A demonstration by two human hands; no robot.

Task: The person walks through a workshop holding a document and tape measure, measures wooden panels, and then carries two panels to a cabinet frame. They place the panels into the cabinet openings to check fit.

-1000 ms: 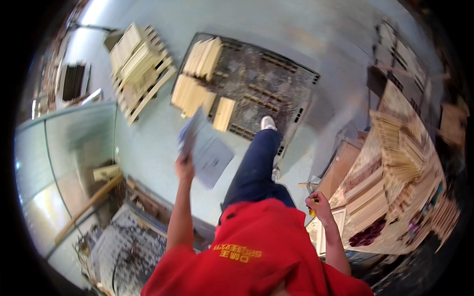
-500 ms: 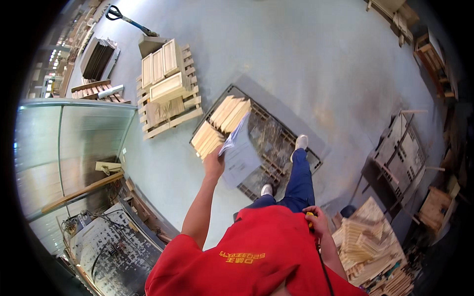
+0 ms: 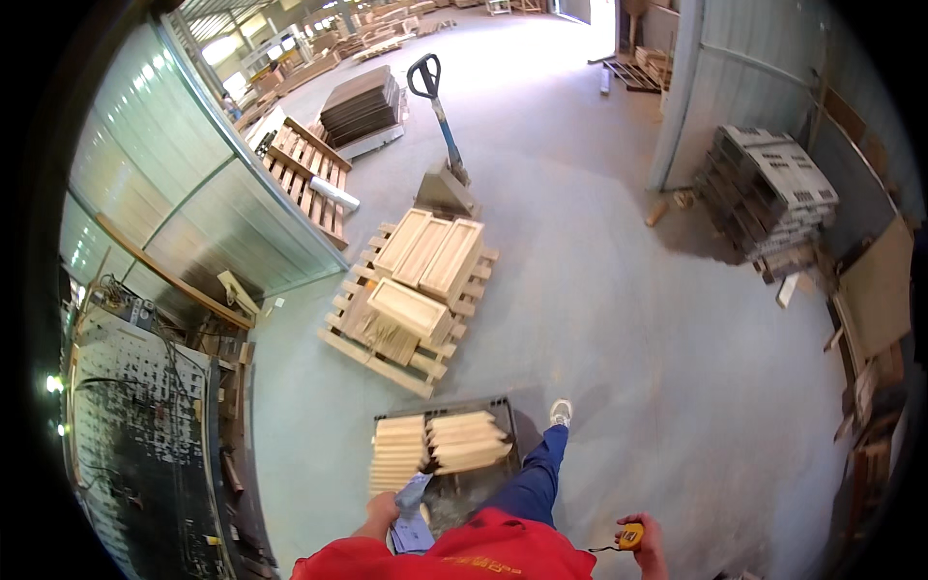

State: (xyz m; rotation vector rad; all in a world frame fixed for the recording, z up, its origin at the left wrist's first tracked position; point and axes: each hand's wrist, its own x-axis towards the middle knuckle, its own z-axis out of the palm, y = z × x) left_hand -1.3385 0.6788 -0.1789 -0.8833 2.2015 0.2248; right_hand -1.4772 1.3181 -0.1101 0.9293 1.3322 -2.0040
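My left hand [image 3: 381, 507] holds a grey sheet of paper [image 3: 413, 515] low, close to my red shirt. My right hand [image 3: 646, 537] is shut on a small yellow tape measure [image 3: 631, 535], out to my right side. Just ahead of my left hand, stacks of pale wooden panels [image 3: 440, 445] lie on a dark plastic pallet [image 3: 503, 411]. My leg in blue trousers and a white shoe [image 3: 560, 413] steps forward beside that pallet.
A wooden pallet [image 3: 387, 362] carries framed wooden door panels [image 3: 430, 256], with a pallet jack [image 3: 443, 121] behind it. A corrugated metal wall [image 3: 193, 193] runs on the left above a perforated machine table [image 3: 135, 435]. Grey stacked pallets [image 3: 773, 198] and boards stand right.
My view has swung forward along the hall. My left hand dropped the paper from raised height to near my chest. The dark pallet now lies close below me.
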